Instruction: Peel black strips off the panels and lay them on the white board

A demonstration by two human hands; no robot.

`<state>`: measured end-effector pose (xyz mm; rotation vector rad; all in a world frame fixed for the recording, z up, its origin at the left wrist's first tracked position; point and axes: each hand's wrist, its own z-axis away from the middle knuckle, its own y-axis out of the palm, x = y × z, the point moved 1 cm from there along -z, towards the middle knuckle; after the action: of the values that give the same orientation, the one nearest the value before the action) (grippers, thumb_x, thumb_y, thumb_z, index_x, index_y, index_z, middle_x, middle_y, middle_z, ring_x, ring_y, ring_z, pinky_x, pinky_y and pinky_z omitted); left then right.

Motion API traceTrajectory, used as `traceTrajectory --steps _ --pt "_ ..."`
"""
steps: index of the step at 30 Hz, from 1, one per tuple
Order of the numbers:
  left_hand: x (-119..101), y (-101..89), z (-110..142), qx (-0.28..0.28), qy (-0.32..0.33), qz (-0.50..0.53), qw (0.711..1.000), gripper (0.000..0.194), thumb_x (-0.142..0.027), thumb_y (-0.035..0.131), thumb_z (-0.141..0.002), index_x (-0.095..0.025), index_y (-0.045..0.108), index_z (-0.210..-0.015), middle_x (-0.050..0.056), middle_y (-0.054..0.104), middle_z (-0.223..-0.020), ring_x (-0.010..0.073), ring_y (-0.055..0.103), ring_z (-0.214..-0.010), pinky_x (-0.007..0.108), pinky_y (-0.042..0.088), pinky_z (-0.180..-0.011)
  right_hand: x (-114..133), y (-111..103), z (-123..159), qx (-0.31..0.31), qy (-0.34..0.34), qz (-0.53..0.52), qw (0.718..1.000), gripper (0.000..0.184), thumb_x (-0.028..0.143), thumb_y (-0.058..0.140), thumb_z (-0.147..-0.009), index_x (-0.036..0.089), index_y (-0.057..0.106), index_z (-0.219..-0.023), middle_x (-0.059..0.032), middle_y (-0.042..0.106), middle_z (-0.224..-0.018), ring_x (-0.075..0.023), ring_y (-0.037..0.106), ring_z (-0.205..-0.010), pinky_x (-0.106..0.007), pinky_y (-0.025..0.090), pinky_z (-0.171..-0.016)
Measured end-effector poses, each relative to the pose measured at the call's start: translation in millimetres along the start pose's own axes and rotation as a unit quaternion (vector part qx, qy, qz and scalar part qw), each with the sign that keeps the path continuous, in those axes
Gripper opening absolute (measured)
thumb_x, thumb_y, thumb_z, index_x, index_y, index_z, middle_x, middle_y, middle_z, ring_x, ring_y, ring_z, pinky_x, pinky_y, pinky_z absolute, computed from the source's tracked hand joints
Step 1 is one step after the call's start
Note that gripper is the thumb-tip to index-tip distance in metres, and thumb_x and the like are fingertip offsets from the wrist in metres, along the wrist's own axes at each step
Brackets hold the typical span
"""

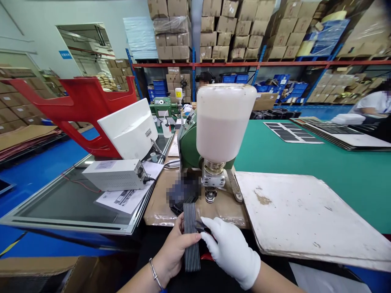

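Bare left hand (174,255) grips a light slatted black strip (192,240) mid-edge at six o'clock; gloved right hand (230,252) pinches a small dark tool (200,226).

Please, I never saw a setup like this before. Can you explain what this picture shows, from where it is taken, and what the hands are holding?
This picture comes from a camera worn on a person's head, looking forward and down at their own two hands. The left hand, bare with a bracelet, holds a dark ribbed strip. The right hand, in a white glove, pinches a small dark tool beside the strip. Ahead stands a green machine topped by a large white bottle. It sits on brown paper, next to a worn white board. To the left, a grey metal box rests on a framed dark panel. Shelves of cardboard boxes fill the background.
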<state>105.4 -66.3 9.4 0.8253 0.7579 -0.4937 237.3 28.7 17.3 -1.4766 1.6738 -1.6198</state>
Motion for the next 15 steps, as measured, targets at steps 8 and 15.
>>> traceTrajectory --steps 8,15 --pt "6.2 -2.8 0.1 0.005 -0.020 0.008 1.000 0.063 -0.011 0.076 -0.059 -0.023 0.049 -0.115 0.004 0.069 -0.098 0.0220 0.065 -0.087 0.034 0.047 -0.082 6.2 12.0 -5.0 -0.014 0.012 0.064 0.998 0.036 0.031 0.040 -0.091 0.022 0.047 -0.126 -0.0075 0.060 -0.086 -0.0220 0.060 -0.071 -0.033 0.044 -0.063" --pt "10.0 -7.2 3.4 0.025 -0.003 0.010 1.000 0.058 -0.010 0.073 -0.061 -0.020 0.052 -0.114 0.005 0.068 -0.096 0.0217 0.062 -0.089 0.034 0.045 -0.084 11.1 17.0 -14.8 -0.018 0.010 0.031 0.999 0.037 0.032 0.036 -0.092 0.021 0.049 -0.125 -0.0087 0.061 -0.087 -0.0218 0.060 -0.074 -0.033 0.046 -0.066"
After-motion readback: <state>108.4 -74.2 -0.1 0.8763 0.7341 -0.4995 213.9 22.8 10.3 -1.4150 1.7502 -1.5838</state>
